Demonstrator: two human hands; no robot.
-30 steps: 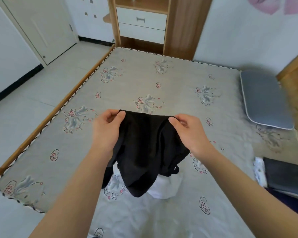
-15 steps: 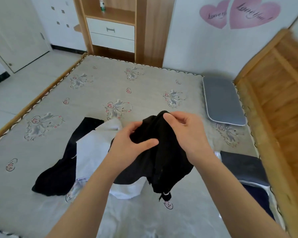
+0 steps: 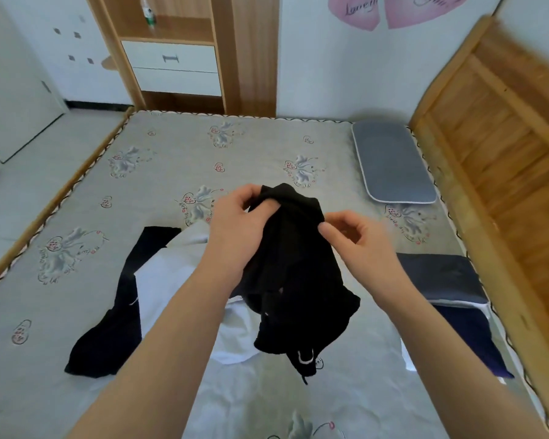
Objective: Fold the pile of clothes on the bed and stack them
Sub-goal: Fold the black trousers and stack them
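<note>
Nearest the camera: two bare forearms coming up over the bed (image 3: 159, 172). Landmark = the black garment (image 3: 298, 274), held up in the air mid-frame, hem dangling just above the sheet.

Left hand (image 3: 238, 229) at the garment's top-left, fingers curled round a bunched edge: grip closed on the cloth. Right hand (image 3: 358, 240) at its top-right, thumb and forefinger pinching the edge, other fingers loosely curled.

Under and just left of the garment: white garment (image 3: 168, 280), rumpled, flat on the sheet. Left of that, partly tucked beneath it: a black trouser-like piece (image 3: 108, 337), sprawled long. So the pile is still unfolded, by the look of it.

Right of the garment, near the wooden bed frame: folded stack (image 3: 444, 280), dark grey piece on top, navy below, a white edge between.

Beyond the garment, far right corner: grey pillow (image 3: 393, 163).

Risks: cloth's bunched, so the left grip may have the wrong edge = crooked fold. Dangling cord at the hem could snag or drag the white garment. Right pinch is light, prob. slips if shaken out.

Count: 2 hands, 1 garment held, 2 loose, 1 stack, 1 pillow.
</note>
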